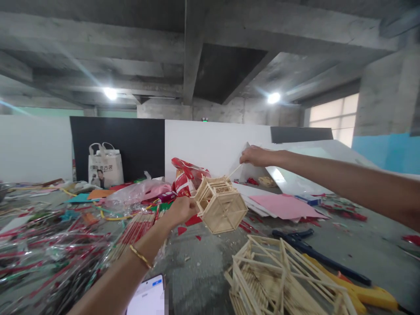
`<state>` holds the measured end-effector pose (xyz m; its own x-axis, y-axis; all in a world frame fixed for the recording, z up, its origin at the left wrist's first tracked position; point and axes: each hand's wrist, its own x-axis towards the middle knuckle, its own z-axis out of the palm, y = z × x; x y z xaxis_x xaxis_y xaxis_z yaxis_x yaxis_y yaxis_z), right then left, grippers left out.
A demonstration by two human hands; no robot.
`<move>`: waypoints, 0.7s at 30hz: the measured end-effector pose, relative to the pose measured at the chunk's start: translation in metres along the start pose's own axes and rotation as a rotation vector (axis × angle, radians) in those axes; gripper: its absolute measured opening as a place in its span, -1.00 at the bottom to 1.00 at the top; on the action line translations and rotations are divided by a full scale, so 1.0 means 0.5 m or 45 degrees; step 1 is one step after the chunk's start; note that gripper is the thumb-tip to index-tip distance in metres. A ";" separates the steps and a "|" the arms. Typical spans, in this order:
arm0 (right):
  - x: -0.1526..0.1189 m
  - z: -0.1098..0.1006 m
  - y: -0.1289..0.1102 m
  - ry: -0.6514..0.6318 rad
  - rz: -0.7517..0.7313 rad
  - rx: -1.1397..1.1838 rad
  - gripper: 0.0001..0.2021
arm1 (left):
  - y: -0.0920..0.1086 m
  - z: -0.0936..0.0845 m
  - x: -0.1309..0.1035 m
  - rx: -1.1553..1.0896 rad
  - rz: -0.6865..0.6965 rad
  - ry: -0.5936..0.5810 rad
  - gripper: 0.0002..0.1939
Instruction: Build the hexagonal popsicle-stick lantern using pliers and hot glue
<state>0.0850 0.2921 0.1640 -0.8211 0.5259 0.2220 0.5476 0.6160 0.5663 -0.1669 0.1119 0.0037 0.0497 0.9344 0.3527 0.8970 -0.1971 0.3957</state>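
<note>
My left hand (181,212), with a gold bangle on the wrist, is closed on the left side of a hexagonal wooden-stick model (225,211). The model is tilted in the air, its flat, six-sided face turned towards me. Up and to the right, my right hand (255,156) pinches the end of a thin pale strip (234,171) that runs down to the model's top. Whether this is a stick or a string I cannot tell. Below, a larger wooden-stick frame (282,275) rests on the table, apart from both hands.
Dark-handled pliers (321,256) and a yellow-handled tool (370,295) lie at right. A phone (149,297) is near the front edge. Plastic-wrapped sticks (65,258) cover the left. Pink sheets (285,205), a red bag (185,177) and a white tote (105,168) stand or lie farther back.
</note>
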 end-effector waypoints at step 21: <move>0.053 -0.009 -0.033 -0.043 -0.163 0.021 -0.68 | -0.014 -0.029 -0.054 -0.044 -0.025 -0.033 -0.75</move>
<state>0.0534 0.2934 0.1641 -0.8787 0.4617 0.1216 0.4414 0.6887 0.5752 -0.1810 0.0839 0.0037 0.0440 0.9456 0.3223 0.8821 -0.1882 0.4319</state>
